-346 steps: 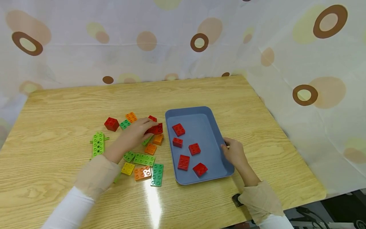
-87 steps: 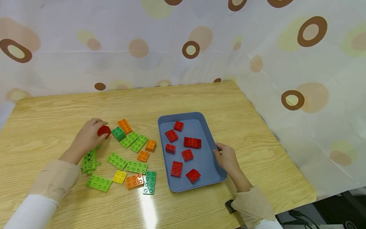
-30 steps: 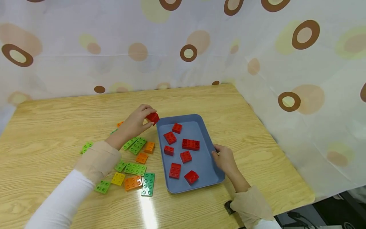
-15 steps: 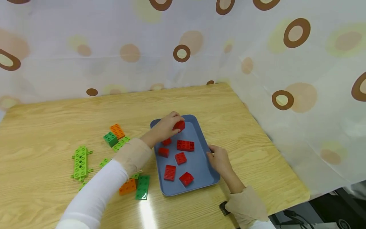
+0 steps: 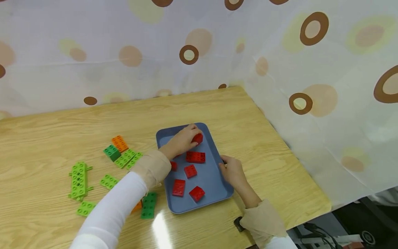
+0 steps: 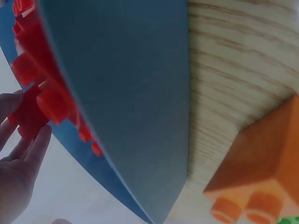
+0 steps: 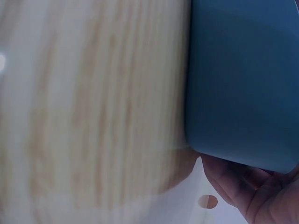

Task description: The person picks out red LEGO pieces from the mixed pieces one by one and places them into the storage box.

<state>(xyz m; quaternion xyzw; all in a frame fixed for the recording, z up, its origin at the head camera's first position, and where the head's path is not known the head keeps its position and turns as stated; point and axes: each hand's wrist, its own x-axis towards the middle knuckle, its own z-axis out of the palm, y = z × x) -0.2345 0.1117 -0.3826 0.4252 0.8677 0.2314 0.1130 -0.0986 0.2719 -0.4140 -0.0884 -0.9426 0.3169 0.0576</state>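
Observation:
My left hand point(image 5: 182, 140) reaches over the far end of a blue-grey tray point(image 5: 214, 193) and pinches a red toy brick point(image 5: 198, 138) between thumb and fingers. In the left wrist view the same red brick point(image 6: 31, 112) shows beyond the tray's wall, between the fingertips. Several other red bricks lie in the tray, among them a long one point(image 5: 195, 157) just below the hand; some are partly hidden by the left wrist. My right hand point(image 5: 232, 170) grips the tray's right rim, and in the right wrist view its fingers point(image 7: 229, 182) meet the tray wall point(image 7: 243, 93).
Left of the tray lie loose bricks: an orange one point(image 5: 120, 143), a dark green one point(image 5: 112, 152), several light green ones and a green studded base with side pegs point(image 5: 79, 180). A dark green plate point(image 5: 149, 205) lies near the tray; the left sleeve covers others.
My left hand picked up the red brick at the far left and carried it right, into the tray's far end. More red bricks are in the tray than at first. The right hand stays on the rim.

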